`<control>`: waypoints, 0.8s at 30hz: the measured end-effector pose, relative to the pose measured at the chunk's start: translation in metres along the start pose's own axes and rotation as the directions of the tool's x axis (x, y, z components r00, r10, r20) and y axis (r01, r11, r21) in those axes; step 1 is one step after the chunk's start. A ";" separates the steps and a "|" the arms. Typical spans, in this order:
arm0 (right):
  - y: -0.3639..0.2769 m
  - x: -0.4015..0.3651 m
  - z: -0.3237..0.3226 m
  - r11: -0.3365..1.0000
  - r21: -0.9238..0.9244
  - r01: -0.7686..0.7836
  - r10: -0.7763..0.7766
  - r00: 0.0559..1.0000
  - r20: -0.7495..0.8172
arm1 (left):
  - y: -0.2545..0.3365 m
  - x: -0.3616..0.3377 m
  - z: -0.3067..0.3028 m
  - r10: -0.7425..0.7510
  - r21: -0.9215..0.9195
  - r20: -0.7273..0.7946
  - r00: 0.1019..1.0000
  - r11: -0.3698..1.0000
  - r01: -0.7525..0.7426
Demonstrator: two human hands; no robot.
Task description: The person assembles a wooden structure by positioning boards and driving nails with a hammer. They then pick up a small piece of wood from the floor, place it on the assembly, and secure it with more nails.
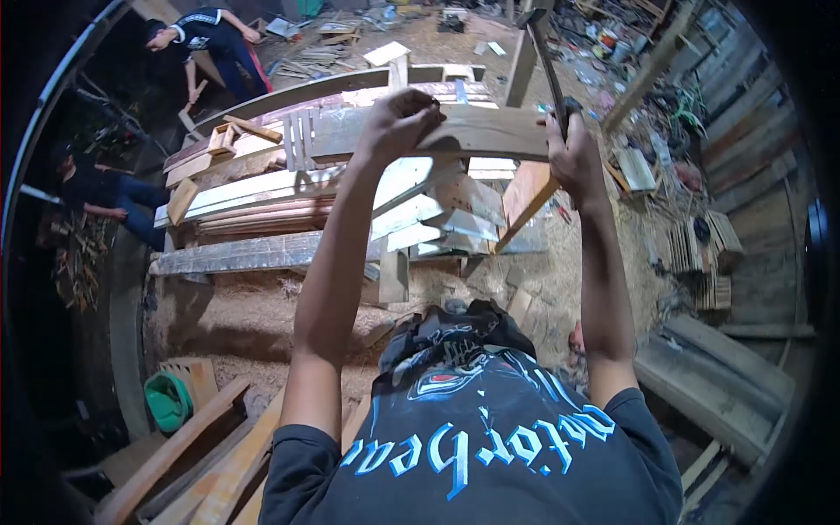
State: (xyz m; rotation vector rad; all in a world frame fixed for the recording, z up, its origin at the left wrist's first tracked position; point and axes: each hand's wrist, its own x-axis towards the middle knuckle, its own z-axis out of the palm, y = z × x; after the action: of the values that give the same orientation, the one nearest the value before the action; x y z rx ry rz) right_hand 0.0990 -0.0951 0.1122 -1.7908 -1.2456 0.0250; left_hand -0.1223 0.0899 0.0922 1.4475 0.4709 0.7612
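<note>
Gripping from above, the left hand [398, 118] is closed over the top edge of a wooden plank [490, 131], with the fingers curled round it near its middle. The right hand [573, 157] is wrapped tight round the handle of a hammer [544, 61] and sits against the plank's right end (whether any finger also hooks the wood cannot be told). The hammer's handle is pointed up and away, and its head is seen at the top of the view.

The plank is held out ahead of the chest, its long axis running left to right across the body and one broad face turned toward the camera. It spans the gap between the two hands, and its left end reaches on past the left hand. Both arms are stretched forward, almost straight, the left one slightly bent at the elbow.

Beneath the plank a pile of boards [262, 197] is laid on a sawdust-covered floor [254, 315]. A green tub [166, 398] is seen at the lower left among loose timber, and a stack of short slats [704, 249] at the right. Two other people are at work: one bent over [206, 35] beyond the pile's far left corner, one crouched [96, 188] off its left edge.
</note>
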 end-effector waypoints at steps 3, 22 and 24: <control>0.001 -0.004 0.009 0.987 -0.133 -0.088 0.082 0.995 -0.053 | 0.006 0.000 -0.001 0.036 0.114 0.024 0.999 0.993 -0.039; 0.019 0.002 0.020 0.999 0.031 -0.031 0.033 0.997 -0.064 | -0.002 -0.009 0.005 0.082 0.226 -0.016 0.996 0.971 -0.077; 0.012 -0.002 0.020 0.997 0.062 -0.047 0.050 0.997 -0.053 | -0.004 -0.008 0.005 0.116 0.271 0.010 0.993 0.956 -0.114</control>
State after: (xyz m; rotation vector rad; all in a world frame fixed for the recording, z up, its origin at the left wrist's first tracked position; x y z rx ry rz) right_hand 0.0972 -0.0837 0.0914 -1.7577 -1.1507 0.0414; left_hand -0.1233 0.0810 0.0873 1.7410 0.5135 0.8167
